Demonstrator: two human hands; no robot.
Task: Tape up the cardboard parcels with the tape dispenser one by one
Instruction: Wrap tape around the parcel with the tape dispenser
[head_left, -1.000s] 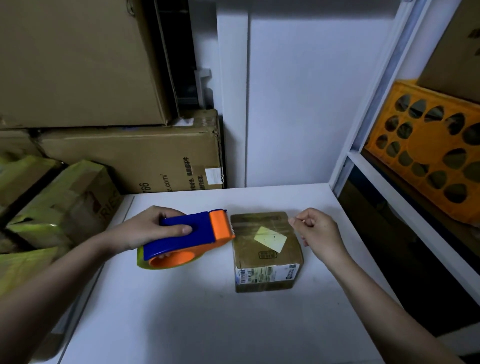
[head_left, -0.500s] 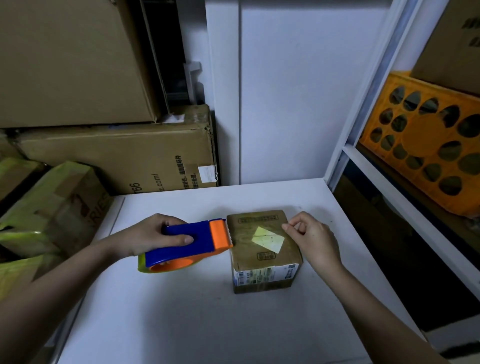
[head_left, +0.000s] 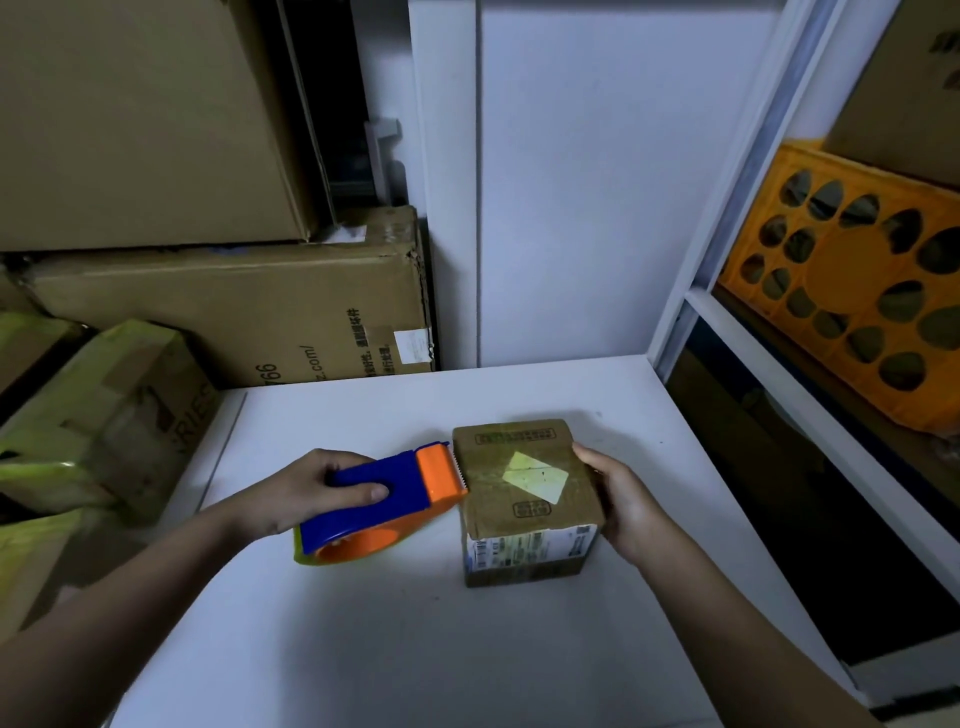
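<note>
A small brown cardboard parcel (head_left: 524, 499) stands on the white table (head_left: 415, 649), with a pale yellow sticker on top and a printed label on its near side. My left hand (head_left: 311, 491) grips the blue handle of the blue and orange tape dispenser (head_left: 384, 499). The dispenser's orange nose sits at the parcel's upper left edge. My right hand (head_left: 621, 512) holds the parcel's right side, with the thumb at the top edge and the fingers down the side face.
Large cardboard boxes (head_left: 234, 312) are stacked at the back left. Yellow-green taped boxes (head_left: 104, 421) crowd the table's left edge. A white shelf frame (head_left: 727, 332) borders the right, with an orange perforated crate (head_left: 852, 291) on it. A white wall panel closes the back.
My right hand moved from pinching above the parcel's far right corner down onto its right side. The dispenser's nose came up against the parcel's left edge.
</note>
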